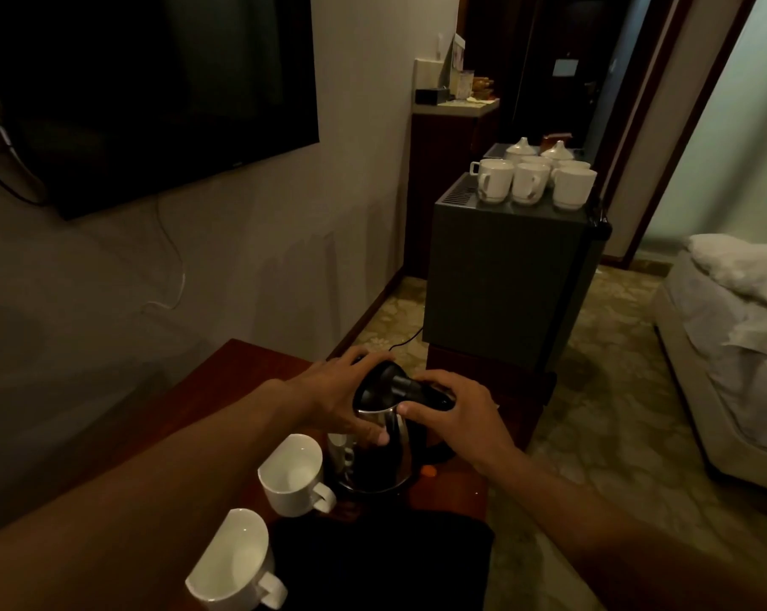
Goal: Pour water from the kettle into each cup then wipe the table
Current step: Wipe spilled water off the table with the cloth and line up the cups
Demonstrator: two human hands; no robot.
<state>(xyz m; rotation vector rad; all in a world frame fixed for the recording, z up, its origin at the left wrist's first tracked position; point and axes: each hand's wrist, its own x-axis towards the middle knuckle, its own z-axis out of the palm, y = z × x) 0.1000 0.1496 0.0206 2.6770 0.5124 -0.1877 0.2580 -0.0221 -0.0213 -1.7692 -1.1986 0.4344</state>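
A steel kettle [384,456] with a black lid and handle stands upright on the brown wooden table [223,403]. My left hand [346,396] wraps the kettle's upper body and lid edge, thumb on the steel side. My right hand [456,418] grips the black handle at the top. Two white cups stand left of the kettle: one [291,476] right beside it, the other [234,562] nearer me. Both look empty. A black cloth [381,562] lies on the table in front of the kettle.
A small orange object [429,470] sits by the kettle's base. Beyond the table stands a grey mini fridge [500,293] topped with several white cups [527,183]. A dark TV [143,90] hangs on the left wall. A bed [734,328] is at right.
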